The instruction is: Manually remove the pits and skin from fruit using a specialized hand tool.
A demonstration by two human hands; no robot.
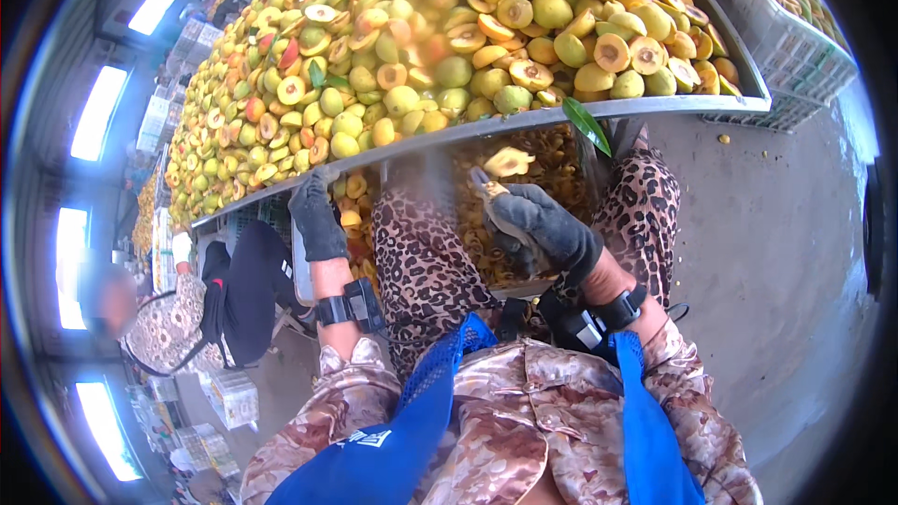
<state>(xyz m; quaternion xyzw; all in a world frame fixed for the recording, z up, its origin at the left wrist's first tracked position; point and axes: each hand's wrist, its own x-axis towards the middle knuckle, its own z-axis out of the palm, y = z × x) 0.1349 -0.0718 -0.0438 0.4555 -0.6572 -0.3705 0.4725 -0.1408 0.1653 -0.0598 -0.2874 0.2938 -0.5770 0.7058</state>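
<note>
My right hand, in a dark grey glove, is closed around a small hand tool with a dark tip. A cut yellow piece of peach is just beyond that tip; whether they touch is unclear. My left hand, gloved the same way, is at the table's metal rim, and its fingers are too hidden to read. Beyond both hands, a heap of halved and whole yellow-green peaches fills the metal-edged table. Below the rim, between my knees, a container holds many peach pieces.
A green leaf hangs over the rim near my right knee. White plastic crates of fruit stand at the far right. To my left another person sits by the table. More crates are on the floor behind that person.
</note>
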